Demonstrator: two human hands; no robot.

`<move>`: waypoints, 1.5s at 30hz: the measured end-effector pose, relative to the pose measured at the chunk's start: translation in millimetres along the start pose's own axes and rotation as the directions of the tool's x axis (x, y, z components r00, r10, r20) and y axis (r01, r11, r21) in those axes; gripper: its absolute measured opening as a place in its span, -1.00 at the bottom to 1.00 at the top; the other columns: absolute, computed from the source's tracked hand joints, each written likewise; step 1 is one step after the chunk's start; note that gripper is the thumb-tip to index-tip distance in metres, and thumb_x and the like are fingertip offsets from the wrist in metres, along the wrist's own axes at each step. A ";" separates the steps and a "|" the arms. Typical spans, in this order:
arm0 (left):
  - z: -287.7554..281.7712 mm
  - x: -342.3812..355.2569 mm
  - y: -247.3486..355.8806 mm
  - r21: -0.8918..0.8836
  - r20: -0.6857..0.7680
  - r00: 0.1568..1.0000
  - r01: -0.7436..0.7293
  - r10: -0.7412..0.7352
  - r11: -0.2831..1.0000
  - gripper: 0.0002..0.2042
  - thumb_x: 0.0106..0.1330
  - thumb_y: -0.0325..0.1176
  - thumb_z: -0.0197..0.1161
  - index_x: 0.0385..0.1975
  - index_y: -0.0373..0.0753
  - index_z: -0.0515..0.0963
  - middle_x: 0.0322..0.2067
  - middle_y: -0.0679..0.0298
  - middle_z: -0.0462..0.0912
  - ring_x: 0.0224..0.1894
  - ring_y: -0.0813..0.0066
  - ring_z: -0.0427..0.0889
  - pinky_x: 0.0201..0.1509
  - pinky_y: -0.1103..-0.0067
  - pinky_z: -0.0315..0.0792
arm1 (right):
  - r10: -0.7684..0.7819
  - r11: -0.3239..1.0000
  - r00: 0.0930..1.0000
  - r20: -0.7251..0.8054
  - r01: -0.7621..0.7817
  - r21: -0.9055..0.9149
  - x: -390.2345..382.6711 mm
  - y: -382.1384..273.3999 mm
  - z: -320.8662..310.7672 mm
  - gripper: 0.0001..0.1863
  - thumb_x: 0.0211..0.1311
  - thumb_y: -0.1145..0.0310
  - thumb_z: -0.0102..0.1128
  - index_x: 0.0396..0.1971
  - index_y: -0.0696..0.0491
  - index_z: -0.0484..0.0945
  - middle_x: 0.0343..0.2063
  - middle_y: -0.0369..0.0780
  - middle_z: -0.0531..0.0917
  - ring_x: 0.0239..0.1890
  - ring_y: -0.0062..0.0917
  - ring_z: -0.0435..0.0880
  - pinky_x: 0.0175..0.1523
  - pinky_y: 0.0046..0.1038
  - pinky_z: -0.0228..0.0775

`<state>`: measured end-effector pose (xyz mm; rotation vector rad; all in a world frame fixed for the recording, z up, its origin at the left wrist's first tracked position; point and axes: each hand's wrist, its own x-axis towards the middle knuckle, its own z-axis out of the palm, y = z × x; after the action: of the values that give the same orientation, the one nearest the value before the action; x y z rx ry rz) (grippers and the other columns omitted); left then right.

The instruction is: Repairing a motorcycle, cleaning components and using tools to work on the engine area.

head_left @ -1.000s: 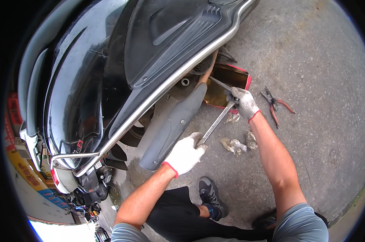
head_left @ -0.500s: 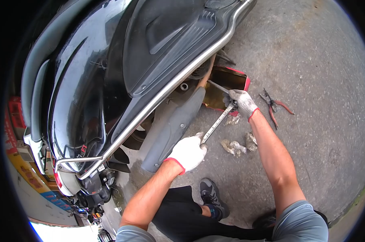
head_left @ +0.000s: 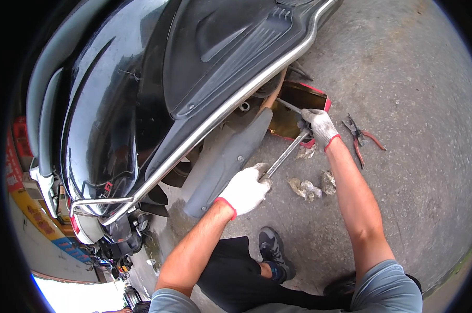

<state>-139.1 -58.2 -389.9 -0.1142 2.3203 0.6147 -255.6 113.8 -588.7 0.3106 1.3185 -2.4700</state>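
My left hand (head_left: 243,189), in a white glove with a red cuff, grips the near end of a long steel wrench (head_left: 287,153). My gloved right hand (head_left: 320,126) is closed round the wrench's far end, where a metal bar (head_left: 288,104) meets it and runs toward the underside of a black scooter (head_left: 106,130). A grey exhaust cover (head_left: 218,173) lies left of the wrench, with a round fitting (head_left: 244,106) above it. Below the bar a red-rimmed tray (head_left: 277,128) holds dark, shiny liquid.
Pliers with red handles (head_left: 359,140) lie on the concrete floor right of my right hand. Crumpled dirty wads (head_left: 310,189) lie below the wrench. My foot (head_left: 275,253) is at the bottom. Parked vehicles and coloured signboards (head_left: 49,224) show at the left.
Both hands and the wrench sit slightly right of where they were half a second ago, along with the whole view. Both grips look the same.
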 end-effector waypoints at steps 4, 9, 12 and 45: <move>-12.4 -8.1 29.7 0.257 -0.148 0.984 -0.061 0.102 0.965 -0.55 0.25 -0.31 0.07 0.11 -0.41 0.38 -0.30 0.02 0.62 -0.45 0.37 0.61 -0.21 0.47 0.47 | 0.041 0.994 0.999 -0.026 -0.044 -0.099 0.7 -16.6 -1.8 -0.69 0.33 0.15 0.05 -0.29 0.10 0.60 -0.57 -0.33 0.58 -0.61 -0.66 0.48 -0.58 -0.54 0.31; -14.6 -6.4 39.3 0.527 -0.161 0.969 -0.078 0.190 0.846 -0.58 0.25 -0.28 0.01 0.07 -0.36 0.43 -0.30 -0.12 0.62 -0.22 0.06 0.63 -0.06 0.33 0.46 | 0.075 0.994 0.997 -0.001 -0.075 -0.080 -2.8 -18.5 -0.4 -0.69 0.34 0.14 0.03 -0.30 0.08 0.60 -0.57 -0.33 0.57 -0.62 -0.64 0.47 -0.57 -0.52 0.30; -3.4 -6.9 42.3 0.599 -0.148 0.972 -0.056 0.180 0.799 -0.57 0.25 -0.27 -0.02 0.09 -0.34 0.40 -0.29 -0.13 0.61 -0.19 -0.03 0.61 -0.04 0.27 0.44 | 0.101 0.991 0.995 0.000 -0.101 -0.082 2.4 -14.4 -4.7 -0.69 0.35 0.14 0.02 -0.31 0.08 0.60 -0.57 -0.32 0.58 -0.63 -0.63 0.46 -0.55 -0.51 0.31; 9.6 6.8 29.1 0.639 -0.118 0.976 -0.068 0.185 0.767 -0.54 0.23 -0.32 -0.02 0.12 -0.41 0.37 -0.30 -0.09 0.61 -0.24 0.01 0.61 -0.10 0.28 0.47 | 0.160 0.919 0.983 0.086 -0.180 0.350 1.2 19.5 -15.2 -0.63 0.36 0.21 0.05 -0.11 0.25 0.52 -0.26 -0.12 0.67 -0.21 -0.36 0.66 -0.12 -0.34 0.52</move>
<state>-145.4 -27.5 -388.9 0.3241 2.5955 -0.1566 -248.6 116.1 -612.5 0.4188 0.7766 -2.5358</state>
